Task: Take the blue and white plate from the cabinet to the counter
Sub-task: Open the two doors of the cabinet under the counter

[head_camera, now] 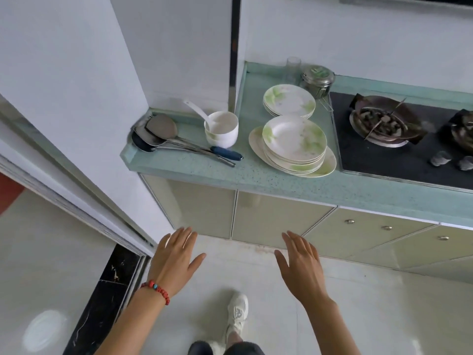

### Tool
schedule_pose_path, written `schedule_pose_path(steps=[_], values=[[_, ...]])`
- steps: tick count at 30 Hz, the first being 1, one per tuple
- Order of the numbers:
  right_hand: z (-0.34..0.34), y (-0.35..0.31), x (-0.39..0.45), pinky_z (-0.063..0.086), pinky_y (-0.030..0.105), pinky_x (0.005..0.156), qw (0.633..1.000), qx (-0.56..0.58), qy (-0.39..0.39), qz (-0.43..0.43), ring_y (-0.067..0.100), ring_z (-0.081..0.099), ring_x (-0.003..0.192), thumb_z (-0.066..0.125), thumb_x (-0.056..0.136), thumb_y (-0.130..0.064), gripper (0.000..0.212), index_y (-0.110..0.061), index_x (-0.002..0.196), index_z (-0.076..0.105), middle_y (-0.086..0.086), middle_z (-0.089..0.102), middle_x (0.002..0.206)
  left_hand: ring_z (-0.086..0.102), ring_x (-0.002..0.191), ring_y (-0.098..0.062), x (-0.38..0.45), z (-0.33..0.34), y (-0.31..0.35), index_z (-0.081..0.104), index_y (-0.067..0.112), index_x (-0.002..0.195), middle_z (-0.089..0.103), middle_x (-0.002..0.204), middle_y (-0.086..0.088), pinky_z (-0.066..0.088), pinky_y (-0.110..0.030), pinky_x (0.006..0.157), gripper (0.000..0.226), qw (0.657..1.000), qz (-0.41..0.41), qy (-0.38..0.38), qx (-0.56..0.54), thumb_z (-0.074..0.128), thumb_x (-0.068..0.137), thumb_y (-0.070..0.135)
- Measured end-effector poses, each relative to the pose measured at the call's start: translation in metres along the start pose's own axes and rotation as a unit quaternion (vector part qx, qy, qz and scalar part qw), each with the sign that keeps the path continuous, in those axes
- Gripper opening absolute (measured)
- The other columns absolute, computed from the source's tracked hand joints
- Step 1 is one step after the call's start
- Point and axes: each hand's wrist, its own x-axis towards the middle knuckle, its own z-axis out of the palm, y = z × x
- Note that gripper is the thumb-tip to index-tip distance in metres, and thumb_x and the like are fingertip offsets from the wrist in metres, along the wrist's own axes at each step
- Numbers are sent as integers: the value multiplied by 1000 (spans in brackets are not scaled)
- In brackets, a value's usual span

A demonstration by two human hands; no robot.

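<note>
Left hand (176, 260) and right hand (299, 262) spread wide, empty, low before closed cabinet doors (276, 219); best to open a door first, blue-white plate unseen.

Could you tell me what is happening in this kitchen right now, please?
A person stands facing the counter, with the left hand and right hand both open, empty, and held out low before the closed cabinet doors. Green-and-white plates sit stacked on the counter beside a cup and spatulas. No blue and white plate is in view.
</note>
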Motion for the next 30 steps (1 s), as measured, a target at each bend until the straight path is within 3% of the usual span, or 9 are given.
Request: schedule_pose_path(steps=[6, 12, 16, 18, 21, 22, 25, 28, 30], values=[[25, 6, 53, 31, 40, 106, 1000, 16, -24, -12, 28, 43, 126, 51, 90, -27, 44, -6, 129, 44, 13, 50, 135, 56, 114, -34, 57, 18, 8, 57, 2, 116, 61, 122, -19, 47, -49, 91, 92, 1000, 7, -3, -24, -7, 85, 61], [65, 13, 101, 32, 40, 106, 998, 40, -45, 6, 28, 45, 125, 52, 90, -25, 42, -7, 127, 45, 13, 52, 133, 55, 115, -34, 111, 39, 6, 54, 0, 119, 59, 124, -19, 47, -48, 92, 90, 999, 30, -11, -41, -4, 86, 61], [97, 14, 130, 33, 34, 103, 981, 162, -42, 95, 23, 42, 126, 47, 92, -28, 41, -12, 130, 42, 6, 50, 136, 48, 122, -34, 151, 69, -3, 45, 0, 127, 52, 132, -20, 40, -46, 98, 89, 990, 12, 23, -138, 7, 83, 67], [113, 10, 145, 37, 28, 96, 946, 271, -19, 178, 20, 48, 121, 49, 91, -26, 37, -15, 127, 46, 5, 55, 130, 40, 128, -29, 169, 85, -3, 38, 4, 133, 46, 137, -17, 33, -40, 102, 70, 971, -24, 29, -235, 31, 88, 57], [132, -1, 163, 44, 12, 84, 842, 465, 26, 272, 12, 57, 106, 52, 90, -18, 27, -21, 116, 54, 2, 64, 118, 41, 126, -19, 194, 102, 3, 35, 11, 134, 47, 137, -8, 32, -32, 104, 50, 909, -77, 54, -405, 51, 90, 26], [136, -4, 170, 46, 13, 85, 796, 530, 35, 290, 11, 59, 105, 52, 90, -14, 24, -21, 112, 56, 2, 65, 114, 44, 123, -16, 203, 105, 7, 38, 13, 132, 51, 133, -5, 36, -28, 100, 46, 881, -94, 62, -459, 52, 90, 23], [147, -15, 189, 50, 31, 88, 659, 683, 26, 314, 18, 62, 105, 50, 90, -7, 23, -19, 108, 58, 4, 66, 110, 55, 113, -16, 227, 104, 18, 55, 21, 112, 61, 117, -1, 47, -26, 89, 22, 752, -151, 70, -637, 52, 90, 16], [152, -24, 203, 49, 35, 89, 565, 760, 31, 320, 24, 60, 108, 48, 89, -1, 25, -10, 111, 55, 9, 64, 110, 63, 103, -19, 242, 97, 24, 67, 27, 82, 71, 88, 8, 52, -33, 80, 23, 629, -203, 81, -746, 53, 89, 10], [153, -28, 211, 48, 35, 89, 521, 796, 33, 305, 25, 59, 108, 44, 89, 2, 22, -7, 104, 57, 9, 63, 105, 65, 94, -16, 247, 96, 24, 68, 24, 78, 72, 79, 11, 53, -34, 79, 29, 557, -206, 68, -802, 52, 88, 2]])
